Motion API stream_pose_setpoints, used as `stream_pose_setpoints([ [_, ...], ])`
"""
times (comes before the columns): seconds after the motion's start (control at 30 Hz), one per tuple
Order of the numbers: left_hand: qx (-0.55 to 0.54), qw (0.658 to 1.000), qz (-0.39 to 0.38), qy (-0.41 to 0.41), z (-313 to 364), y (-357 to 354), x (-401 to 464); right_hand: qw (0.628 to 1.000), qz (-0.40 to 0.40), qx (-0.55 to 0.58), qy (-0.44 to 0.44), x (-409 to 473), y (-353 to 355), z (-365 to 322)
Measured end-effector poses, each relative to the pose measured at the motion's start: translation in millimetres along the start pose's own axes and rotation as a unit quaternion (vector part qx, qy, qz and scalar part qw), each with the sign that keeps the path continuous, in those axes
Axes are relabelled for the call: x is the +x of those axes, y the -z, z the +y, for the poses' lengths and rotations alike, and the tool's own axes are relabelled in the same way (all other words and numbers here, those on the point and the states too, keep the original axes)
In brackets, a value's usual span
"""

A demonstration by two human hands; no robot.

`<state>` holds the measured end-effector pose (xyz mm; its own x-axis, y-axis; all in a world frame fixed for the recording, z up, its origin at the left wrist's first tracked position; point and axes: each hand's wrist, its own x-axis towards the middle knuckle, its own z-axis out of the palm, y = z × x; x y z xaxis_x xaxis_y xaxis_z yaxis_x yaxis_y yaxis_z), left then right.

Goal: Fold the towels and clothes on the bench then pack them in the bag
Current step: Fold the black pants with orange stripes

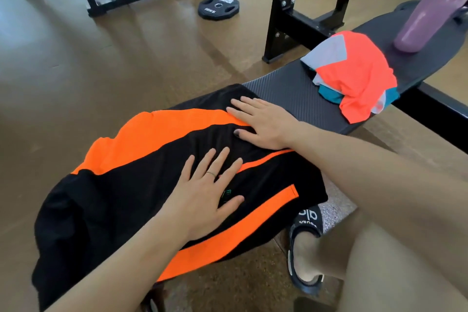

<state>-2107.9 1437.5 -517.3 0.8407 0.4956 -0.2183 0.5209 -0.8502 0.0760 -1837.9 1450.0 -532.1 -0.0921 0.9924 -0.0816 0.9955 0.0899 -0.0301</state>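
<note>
Folding is the step in hand: both hands lie flat, fingers spread and gripping nothing, on one black and orange garment (162, 185) spread over the near end of the surface (291, 94). The left hand (205, 195) presses its middle, and the right hand (263, 121) smooths the part nearer the heap. The next move probably calls for pinching an edge and turning it over the middle. One heap of clothes (354, 76), coral on top with grey and teal beneath, waits farther along; how many pieces it holds I cannot tell. Beyond the heap stands one purple bottle (435, 7). No bag shows.
</note>
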Motion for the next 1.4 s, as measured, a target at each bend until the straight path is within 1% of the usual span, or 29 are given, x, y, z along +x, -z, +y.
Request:
stream_pose_setpoints([
  [0.07, -0.002, 0.999, -0.006, 0.038, -4.3, -5.2, 3.4, 1.000, 0.016, -0.016, -0.004, 4.9, 0.4, -4.2],
  [0.13, -0.014, 0.997, -0.006, 0.075, -8.2, -7.5, 11.7, 0.997, 0.050, -0.029, -0.050, -1.1, 5.0, -13.4],
  [0.17, -0.017, 0.996, -0.006, 0.090, -8.8, -7.5, 17.1, 0.994, 0.075, -0.020, -0.084, -8.2, 8.2, -19.5],
  [0.23, -0.020, 0.993, -0.004, 0.112, -6.7, -6.2, 29.8, 0.984, 0.115, 0.033, -0.132, -30.4, 13.0, -32.6],
  [0.27, -0.021, 0.993, -0.003, 0.120, -4.1, -4.6, 37.1, 0.981, 0.110, 0.071, -0.140, -44.8, 13.4, -38.6],
  [0.3, -0.023, 0.992, 0.000, 0.126, -1.3, -3.1, 44.2, 0.982, 0.080, 0.099, -0.138, -57.9, 10.9, -42.8],
  [0.33, -0.027, 0.991, 0.003, 0.129, 1.0, -1.6, 49.9, 0.986, 0.034, 0.105, -0.128, -67.7, 4.9, -43.6],
  [0.37, -0.030, 0.991, 0.004, 0.130, 3.0, 0.1, 53.6, 0.989, -0.004, 0.092, -0.113, -72.7, -1.7, -40.1],
  [0.4, -0.031, 0.991, 0.002, 0.127, 4.1, 1.3, 55.4, 0.992, -0.023, 0.074, -0.101, -73.8, -5.9, -33.1],
  [0.53, -0.023, 0.992, 0.022, 0.121, -0.6, 11.4, 39.7, 0.995, -0.006, 0.033, -0.095, -53.0, -7.7, 8.1],
  [0.67, 0.004, 0.996, 0.050, 0.074, -11.9, 20.3, -5.4, 0.995, -0.014, 0.021, -0.093, -41.6, -3.2, 29.0],
  [0.73, 0.012, 0.996, 0.077, 0.048, -17.8, 18.6, -29.4, 0.994, 0.011, 0.020, -0.112, -40.3, -0.4, 24.6],
  [0.8, 0.035, 0.995, 0.093, 0.017, -22.1, 11.1, -47.2, 0.986, 0.057, 0.043, -0.150, -43.9, 5.4, 10.2],
  [0.9, 0.053, 0.993, 0.106, -0.026, -24.2, 0.9, -55.2, 0.965, 0.138, 0.104, -0.195, -63.6, 19.7, -22.1],
  [0.93, 0.052, 0.992, 0.114, -0.029, -24.4, 0.4, -53.5, 0.957, 0.143, 0.131, -0.217, -73.9, 24.9, -32.8],
  [0.97, 0.050, 0.991, 0.124, -0.029, -24.5, 0.2, -51.1, 0.950, 0.117, 0.155, -0.244, -84.4, 28.4, -41.2],
  [1.07, 0.013, 0.990, 0.142, -0.012, -21.4, 4.3, -45.6, 0.939, -0.059, 0.164, -0.297, -114.2, 29.4, -50.0],
  [1.1, -0.012, 0.989, 0.144, -0.012, -19.7, 6.7, -45.3, 0.933, -0.098, 0.162, -0.307, -122.2, 28.1, -49.0],
  [1.13, -0.046, 0.989, 0.141, -0.012, -17.9, 9.0, -46.5, 0.926, -0.114, 0.168, -0.320, -128.9, 27.7, -47.8],
  [1.17, -0.081, 0.988, 0.132, -0.014, -16.6, 10.8, -48.3, 0.917, -0.112, 0.186, -0.335, -134.0, 27.1, -47.1],
  [1.23, -0.118, 0.986, 0.117, -0.024, -14.4, 12.2, -53.8, 0.890, -0.077, 0.252, -0.372, -140.0, 24.4, -47.5],
  [1.27, -0.118, 0.986, 0.116, -0.027, -13.0, 12.5, -57.3, 0.871, -0.048, 0.289, -0.394, -141.8, 22.1, -48.1],
  [1.33, -0.109, 0.986, 0.122, -0.025, -11.9, 10.3, -65.8, 0.821, 0.008, 0.370, -0.434, -144.8, 14.6, -50.3],
  [1.4, -0.092, 0.987, 0.129, 0.000, -16.4, 7.6, -77.1, 0.780, 0.038, 0.440, -0.443, -148.1, 6.4, -53.1],
])
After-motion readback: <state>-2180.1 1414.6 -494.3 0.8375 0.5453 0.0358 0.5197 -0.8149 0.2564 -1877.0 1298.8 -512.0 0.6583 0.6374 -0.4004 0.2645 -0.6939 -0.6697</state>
